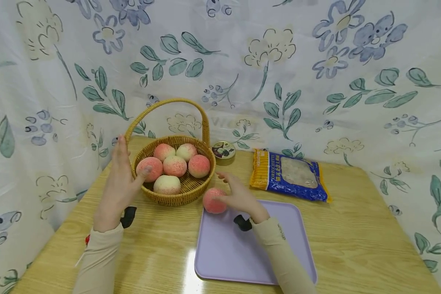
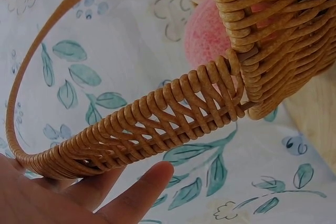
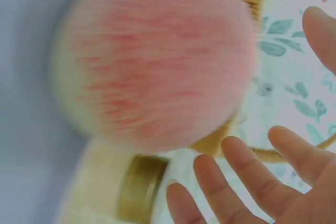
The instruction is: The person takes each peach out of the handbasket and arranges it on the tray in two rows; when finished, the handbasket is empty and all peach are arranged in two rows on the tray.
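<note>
A wicker basket point(image 1: 176, 199) with a tall arched handle stands at the back left and holds several pink and cream peaches point(image 1: 174, 165). My left hand point(image 1: 117, 188) is at the basket's left side, fingers straight; in the left wrist view they lie along the handle point(image 2: 152, 119). A single pink peach point(image 1: 213, 201) sits at the back left corner of a lilac tray point(image 1: 228, 253). Right beside it is my right hand point(image 1: 242, 198), its fingers spread and loosely bent. In the right wrist view that peach point(image 3: 157, 61) appears large and blurred, apart from the fingertips point(image 3: 207, 169).
A round gold tin point(image 1: 224, 153) stands just right of the basket. Further right lies a blue and yellow pasta bag point(image 1: 290, 175). A floral curtain point(image 1: 228, 73) hangs behind the wooden table point(image 1: 364, 245). Something small and red point(image 1: 87, 239) shows beside the left sleeve.
</note>
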`<state>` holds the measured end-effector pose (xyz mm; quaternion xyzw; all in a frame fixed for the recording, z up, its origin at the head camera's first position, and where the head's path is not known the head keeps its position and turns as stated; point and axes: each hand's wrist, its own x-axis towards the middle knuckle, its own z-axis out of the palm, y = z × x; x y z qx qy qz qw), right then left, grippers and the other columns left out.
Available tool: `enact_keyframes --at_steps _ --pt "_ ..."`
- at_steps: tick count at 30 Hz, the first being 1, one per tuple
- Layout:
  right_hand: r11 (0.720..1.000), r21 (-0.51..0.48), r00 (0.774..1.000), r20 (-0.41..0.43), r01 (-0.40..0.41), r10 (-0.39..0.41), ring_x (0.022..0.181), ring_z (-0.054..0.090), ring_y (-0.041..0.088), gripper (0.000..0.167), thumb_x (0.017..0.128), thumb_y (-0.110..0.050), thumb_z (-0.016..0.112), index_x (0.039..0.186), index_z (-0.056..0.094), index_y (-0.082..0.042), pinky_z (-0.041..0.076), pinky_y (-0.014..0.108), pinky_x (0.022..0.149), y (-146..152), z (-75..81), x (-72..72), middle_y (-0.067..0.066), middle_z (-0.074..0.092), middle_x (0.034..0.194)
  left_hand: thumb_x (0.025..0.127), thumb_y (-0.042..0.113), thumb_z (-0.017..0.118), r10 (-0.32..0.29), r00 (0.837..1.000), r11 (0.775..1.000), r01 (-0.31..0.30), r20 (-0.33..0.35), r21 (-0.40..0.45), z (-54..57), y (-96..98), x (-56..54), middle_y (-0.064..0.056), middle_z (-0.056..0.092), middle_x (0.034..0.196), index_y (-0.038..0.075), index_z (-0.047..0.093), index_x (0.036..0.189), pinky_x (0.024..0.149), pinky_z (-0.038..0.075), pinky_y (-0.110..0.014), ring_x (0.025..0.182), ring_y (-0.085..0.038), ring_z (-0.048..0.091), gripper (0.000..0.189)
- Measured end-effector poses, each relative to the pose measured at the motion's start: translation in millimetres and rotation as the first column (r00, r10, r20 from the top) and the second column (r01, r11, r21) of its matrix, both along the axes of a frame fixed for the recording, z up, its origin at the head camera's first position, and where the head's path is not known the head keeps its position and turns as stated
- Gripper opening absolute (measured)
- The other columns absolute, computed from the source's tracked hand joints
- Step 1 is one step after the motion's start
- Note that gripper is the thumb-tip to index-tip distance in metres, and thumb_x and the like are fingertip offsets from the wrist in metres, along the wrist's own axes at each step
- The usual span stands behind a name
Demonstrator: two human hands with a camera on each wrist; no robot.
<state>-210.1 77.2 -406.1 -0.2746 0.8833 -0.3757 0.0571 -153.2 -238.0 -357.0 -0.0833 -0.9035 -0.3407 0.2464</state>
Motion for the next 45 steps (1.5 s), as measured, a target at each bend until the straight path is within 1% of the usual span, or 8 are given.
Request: enact_keyframes --at_steps 5,10,17,24,31,36,41,45 --pt "0.999 -0.006 0.999 -0.032 -0.038 0.038 0.128 0.049 0.032 0.076 0.087 -0.034 0.073 0.149 0.035 -0.011 0.041 0.047 0.106 -26.5 21.2 -10.1 0.012 0.046 0.145 0.097 0.051 0.050 0.007 1.000 1.000 -0.007 0.022 0.001 0.3 -3.5 2.1 -0.022 -0.004 0.161 0.021 -0.016 0.155 0.092 0.034 -0.076 0.130 -0.054 0.035 0.093" --pt "0.997 0.022 0.997 0.008 -0.074 0.074 0.131 0.047 0.026 0.074 0.089 -0.037 0.070 0.150 0.035 -0.016 0.042 0.045 0.105 -57.9 41.1 -24.0 0.007 0.042 0.149 0.098 0.049 0.049 0.011 0.999 1.000 -0.011 0.035 0.000 -0.4 -3.2 2.5 -0.020 -0.006 0.162 0.021 -0.017 0.155 0.095 0.033 -0.074 0.132 -0.054 0.034 0.092" --pt "0.986 -0.018 0.986 0.035 -0.164 0.165 0.130 0.048 0.036 0.065 0.093 -0.029 0.065 0.148 0.036 -0.010 0.042 0.046 0.106 -100.9 55.3 -52.6 0.016 0.045 0.145 0.098 0.051 0.049 0.015 0.998 1.000 -0.015 0.058 -0.006 1.3 0.1 2.6 -0.016 -0.007 0.163 0.020 -0.018 0.155 0.101 0.030 -0.072 0.134 -0.052 0.033 0.093" --pt "0.984 -0.112 0.961 0.226 -0.137 0.160 0.136 0.041 0.033 0.065 0.093 -0.026 0.064 0.149 0.034 -0.009 0.039 0.046 0.109 -130.8 43.5 -71.4 0.015 0.039 0.149 0.098 0.052 0.047 0.026 0.998 1.000 -0.026 0.049 -0.015 -4.0 3.4 3.0 -0.015 -0.007 0.163 0.019 -0.017 0.155 0.103 0.031 -0.070 0.135 -0.050 0.035 0.092" --pt "0.979 -0.176 0.922 0.353 -0.100 0.158 0.137 0.041 0.033 0.069 0.092 -0.022 0.063 0.151 0.030 -0.011 0.040 0.047 0.108 -145.2 38.8 -75.6 0.019 0.036 0.151 0.096 0.059 0.044 0.024 1.000 1.000 -0.024 -0.008 -0.013 -2.0 0.2 2.1 -0.013 -0.005 0.164 0.019 -0.014 0.156 0.103 0.034 -0.068 0.135 -0.048 0.036 0.093" --pt "0.986 -0.127 0.927 0.347 -0.105 0.143 0.137 0.041 0.026 0.068 0.092 -0.029 0.060 0.151 0.031 -0.010 0.038 0.042 0.110 -139.8 21.0 -78.9 0.012 0.036 0.153 0.094 0.061 0.045 0.017 1.000 1.000 -0.017 0.002 0.000 -1.1 4.0 0.3 -0.015 -0.004 0.163 0.021 -0.015 0.155 0.103 0.034 -0.068 0.136 -0.049 0.034 0.095" --pt "0.989 -0.077 0.966 0.218 -0.125 0.139 0.134 0.046 0.025 0.062 0.089 -0.022 0.065 0.145 0.043 -0.007 0.039 0.039 0.110 -145.3 8.8 -85.2 0.011 0.046 0.147 0.093 0.063 0.045 0.031 1.000 0.999 -0.031 0.004 0.012 -3.2 3.7 -0.6 -0.016 -0.003 0.163 0.021 -0.014 0.155 0.100 0.034 -0.070 0.134 -0.049 0.035 0.096" --pt "0.995 -0.081 0.976 0.206 -0.053 0.068 0.130 0.050 0.025 0.058 0.084 -0.018 0.072 0.138 0.052 -0.009 0.042 0.038 0.107 -150.7 8.0 -84.0 0.010 0.052 0.141 0.093 0.064 0.044 0.039 0.999 0.999 -0.039 -0.008 0.010 -4.4 3.4 -1.1 -0.017 -0.001 0.163 0.022 -0.014 0.156 0.098 0.034 -0.071 0.133 -0.049 0.036 0.095"
